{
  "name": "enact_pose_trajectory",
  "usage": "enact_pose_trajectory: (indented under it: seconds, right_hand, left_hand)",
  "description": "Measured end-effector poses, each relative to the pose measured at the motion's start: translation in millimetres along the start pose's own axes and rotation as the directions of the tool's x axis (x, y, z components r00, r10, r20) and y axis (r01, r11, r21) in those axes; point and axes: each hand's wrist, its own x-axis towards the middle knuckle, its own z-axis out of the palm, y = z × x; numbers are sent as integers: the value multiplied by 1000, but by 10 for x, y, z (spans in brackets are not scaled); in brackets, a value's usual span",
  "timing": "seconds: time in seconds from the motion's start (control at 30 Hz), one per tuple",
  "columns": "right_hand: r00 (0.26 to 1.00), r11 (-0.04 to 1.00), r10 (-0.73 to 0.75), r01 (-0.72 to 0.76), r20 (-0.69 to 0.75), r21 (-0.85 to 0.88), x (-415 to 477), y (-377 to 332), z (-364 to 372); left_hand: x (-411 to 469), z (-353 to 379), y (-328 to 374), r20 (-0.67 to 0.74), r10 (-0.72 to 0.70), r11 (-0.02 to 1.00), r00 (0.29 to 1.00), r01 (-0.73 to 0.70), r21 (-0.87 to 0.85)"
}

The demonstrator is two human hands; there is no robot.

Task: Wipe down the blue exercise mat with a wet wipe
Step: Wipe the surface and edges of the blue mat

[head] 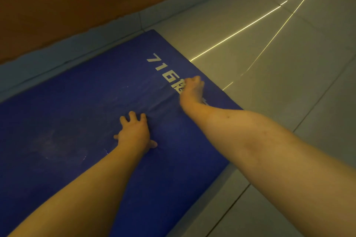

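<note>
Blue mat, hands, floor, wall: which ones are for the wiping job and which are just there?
For the job: blue exercise mat; right hand, resting on the mat's white print; left hand, flat on the mat. I cannot make out the wet wipe.
Just there: tiled floor; brown wall; light streaks on the floor.
</note>
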Motion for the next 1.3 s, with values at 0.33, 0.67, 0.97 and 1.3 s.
enact_pose_trajectory:
  seconds: [0.33, 0.67, 0.97, 1.3]
  right_hand:
    - [838, 855, -506, 519, 203, -14, -159, -146, 177]
    - [994, 987, 107, -111, -39, -116, 386, -106, -63]
    - [626, 689, -682, 723, 379, 45, -423, -691, 508]
    - [995, 980, -98, 95, -12, -172, 741, -115, 74]
  left_hand:
    - [10, -27, 31, 14, -17, 1000, 1000, 17, -14]
    - [32, 15, 4, -26, -8, 1000, 1000, 8, 2]
    - [41, 34, -17, -10, -3, 1000, 1000, 2, -9]
    - [14, 57, -35, -53, 1, 1000, 999, 0, 27]
